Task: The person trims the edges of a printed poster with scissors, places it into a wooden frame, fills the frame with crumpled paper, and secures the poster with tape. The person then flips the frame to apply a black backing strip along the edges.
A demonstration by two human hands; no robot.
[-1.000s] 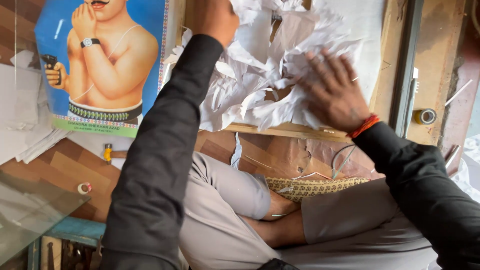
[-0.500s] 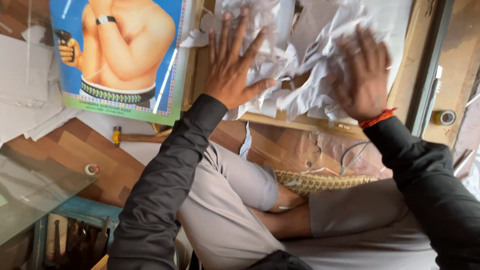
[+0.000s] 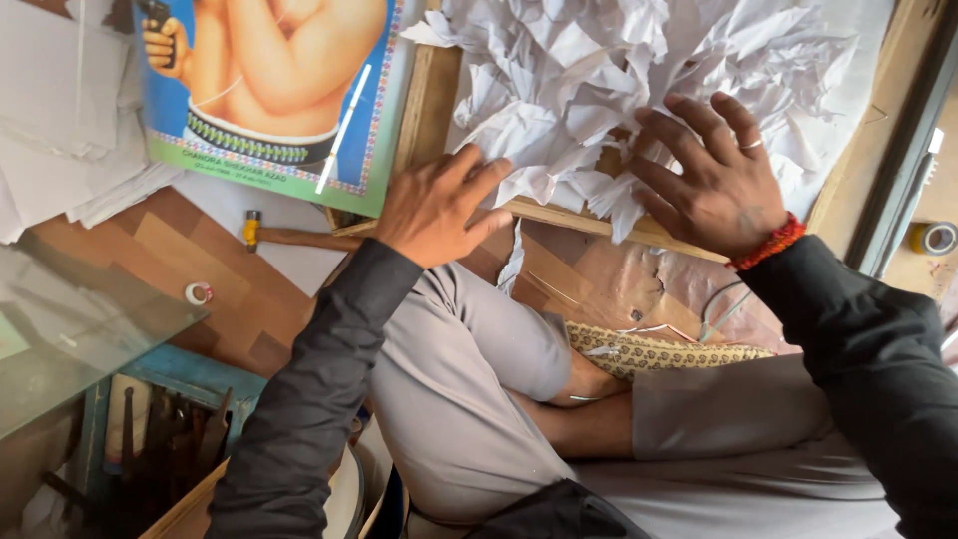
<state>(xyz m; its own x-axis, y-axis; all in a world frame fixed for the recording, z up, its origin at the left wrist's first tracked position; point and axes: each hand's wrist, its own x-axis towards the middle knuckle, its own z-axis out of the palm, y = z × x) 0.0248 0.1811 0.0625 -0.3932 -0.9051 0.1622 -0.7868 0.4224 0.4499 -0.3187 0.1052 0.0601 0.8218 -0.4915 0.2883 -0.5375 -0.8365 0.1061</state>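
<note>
Both hands flat and spread, gripping nothing: left hand at the near-left corner of the crumpled white paper heaped in the wooden frame, right hand pressing its near edge, pile lying ahead of me.

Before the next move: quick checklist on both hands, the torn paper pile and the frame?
1. Left hand on the near edge of the wooden frame, fingers reaching the paper: ok.
2. Right hand spread flat on the torn white paper: ok.
3. Both hands open, nothing gripped: ok.
4. All paper inside the frame: not ok, one strip hangs over the near edge.
5. Hammer apart from both hands: ok.
6. What lies under the paper: cannot tell.
</note>
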